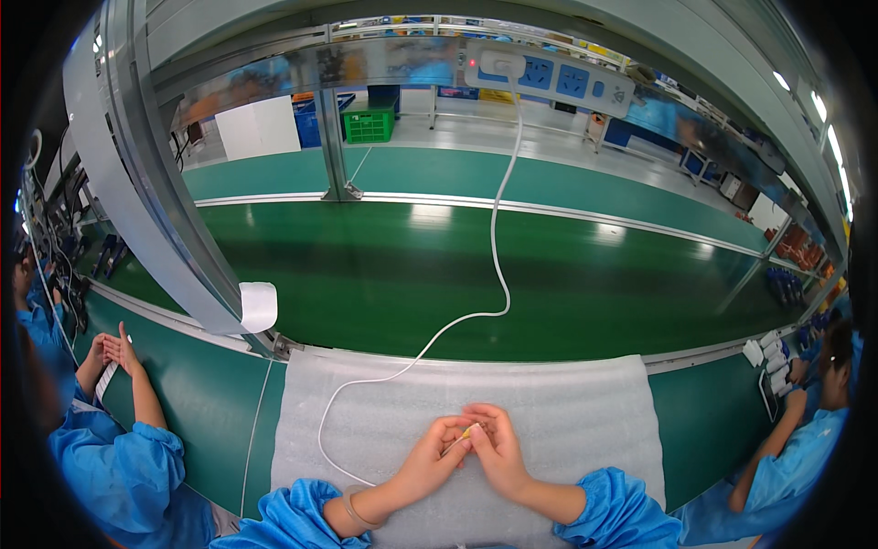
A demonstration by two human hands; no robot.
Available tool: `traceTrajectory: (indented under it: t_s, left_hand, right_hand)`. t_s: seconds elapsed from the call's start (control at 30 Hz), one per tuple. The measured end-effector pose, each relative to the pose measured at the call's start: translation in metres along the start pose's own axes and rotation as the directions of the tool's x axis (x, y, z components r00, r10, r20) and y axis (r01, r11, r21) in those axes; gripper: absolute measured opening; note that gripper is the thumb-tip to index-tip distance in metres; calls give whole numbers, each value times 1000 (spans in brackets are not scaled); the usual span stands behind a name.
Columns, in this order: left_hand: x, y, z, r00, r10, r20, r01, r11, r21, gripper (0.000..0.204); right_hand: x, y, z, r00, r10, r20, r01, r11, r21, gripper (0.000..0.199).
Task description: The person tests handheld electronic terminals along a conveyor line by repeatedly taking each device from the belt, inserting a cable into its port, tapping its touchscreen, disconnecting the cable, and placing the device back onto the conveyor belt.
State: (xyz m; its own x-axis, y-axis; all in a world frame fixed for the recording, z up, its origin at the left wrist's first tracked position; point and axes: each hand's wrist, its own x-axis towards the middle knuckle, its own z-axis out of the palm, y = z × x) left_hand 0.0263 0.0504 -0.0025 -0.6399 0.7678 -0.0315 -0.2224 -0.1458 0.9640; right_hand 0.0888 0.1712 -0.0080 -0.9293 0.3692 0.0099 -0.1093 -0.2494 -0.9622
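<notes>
My left hand [430, 459] and my right hand [499, 455] meet over a white padded sheet [585, 416], their fingers closed together. Between the fingertips shows a small white and yellow piece [469, 432], like a cable end; most of it is hidden by the fingers. A white cable [498, 261] drops from a white charger [502, 63], curves across the sheet and passes under my left forearm. Whether it joins the piece in my hands is hidden.
The charger sits in a power strip [567, 80] on the rail above. A green conveyor belt [366, 274] runs beyond the sheet. A metal post [174, 183] stands at left. Co-workers in blue sleeves sit on both sides; white items [776, 366] stand at right.
</notes>
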Motion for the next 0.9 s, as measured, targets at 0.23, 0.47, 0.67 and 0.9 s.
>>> traceTrajectory:
  t_s: [0.23,0.47,0.67,0.9]
  left_hand:
    - [-1,-7,-2,999,-12,44,11,999,35,24]
    - [-2,-9,-1,998,9,55,-13,997,77,25]
    - [-4,-10,-2,999,-37,31,34,996,85,24]
    - [0,-10,-4,997,26,-68,-31,997,-72,21]
  right_hand:
    - [-2,-2,4,988,29,155,-15,996,-89,35]
    - [-2,-4,0,982,78,173,-54,988,-143,36]
    - [-6,-13,4,984,-6,177,65,941,-333,34]
    - [-2,-13,6,926,-189,328,321,851,-417,35]
